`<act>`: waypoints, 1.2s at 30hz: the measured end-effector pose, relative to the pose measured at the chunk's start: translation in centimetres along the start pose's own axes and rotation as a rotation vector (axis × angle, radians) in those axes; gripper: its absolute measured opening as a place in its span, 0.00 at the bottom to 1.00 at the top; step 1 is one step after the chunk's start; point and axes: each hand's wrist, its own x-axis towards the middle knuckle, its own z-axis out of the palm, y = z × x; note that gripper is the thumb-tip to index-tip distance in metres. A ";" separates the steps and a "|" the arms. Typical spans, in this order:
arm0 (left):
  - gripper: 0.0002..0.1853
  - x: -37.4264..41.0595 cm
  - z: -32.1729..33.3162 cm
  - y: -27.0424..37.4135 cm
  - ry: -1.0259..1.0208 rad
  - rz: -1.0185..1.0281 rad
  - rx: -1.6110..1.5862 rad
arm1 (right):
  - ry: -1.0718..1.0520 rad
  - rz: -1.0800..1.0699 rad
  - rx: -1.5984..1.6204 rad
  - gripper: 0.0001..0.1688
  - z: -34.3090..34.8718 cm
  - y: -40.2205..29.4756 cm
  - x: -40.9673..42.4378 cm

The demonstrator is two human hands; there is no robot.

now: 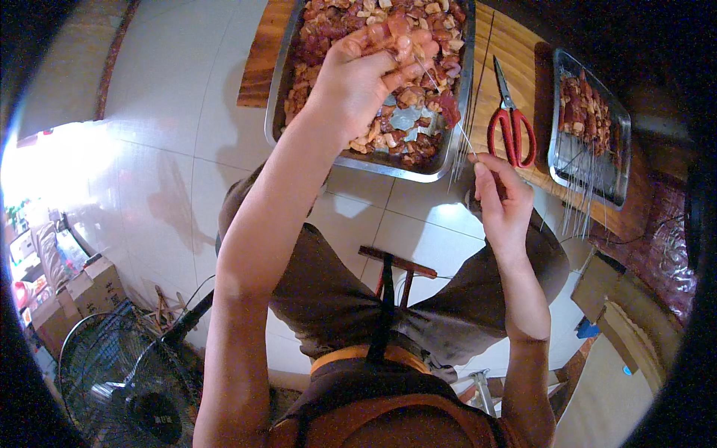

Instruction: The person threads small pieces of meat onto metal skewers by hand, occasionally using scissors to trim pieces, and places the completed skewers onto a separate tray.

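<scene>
My right hand pinches the lower end of a thin metal skewer between thumb and fingers. A dark red piece of meat is threaded partway along it. My left hand, over a large metal tray, holds pale and reddish meat pieces at the skewer's upper end. The fingers partly hide the tip. Under that hand the tray is filled with cut meat chunks, and its bare bottom shows through near the front.
Red-handled scissors lie on the wooden board, beside loose metal skewers. Farther right, a smaller metal tray holds several loaded meat skewers, their bare ends jutting over its edge. A fan stands at lower left near a cardboard box.
</scene>
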 end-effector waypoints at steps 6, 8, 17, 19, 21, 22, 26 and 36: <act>0.10 0.3 -0.4 2.5 -0.009 -0.020 -0.033 | 0.019 0.004 0.003 0.08 -0.4 -0.2 0.2; 0.11 0.6 -1.1 2.3 -0.033 -0.051 -0.068 | 0.026 -0.016 -0.003 0.08 -0.4 -0.1 0.2; 0.15 0.7 -1.1 1.0 -0.006 0.066 0.110 | 0.004 0.024 0.052 0.08 -0.2 0.0 0.1; 0.16 0.6 -0.7 0.5 -0.053 0.043 0.075 | -0.011 0.051 0.109 0.08 -0.1 0.2 0.0; 0.13 0.1 0.0 0.3 -0.023 -0.006 -0.003 | -0.027 0.093 0.189 0.08 0.0 0.4 0.0; 0.12 -0.1 0.4 0.2 -0.008 -0.032 -0.044 | -0.044 0.117 0.216 0.08 0.0 0.3 -0.1; 0.11 -0.7 0.2 -1.2 -0.091 -0.084 -0.011 | -0.091 0.181 0.304 0.09 0.4 -0.3 0.1; 0.15 -0.6 -1.9 0.3 -0.050 -0.123 -0.009 | -0.058 0.168 0.438 0.09 0.2 -0.8 1.1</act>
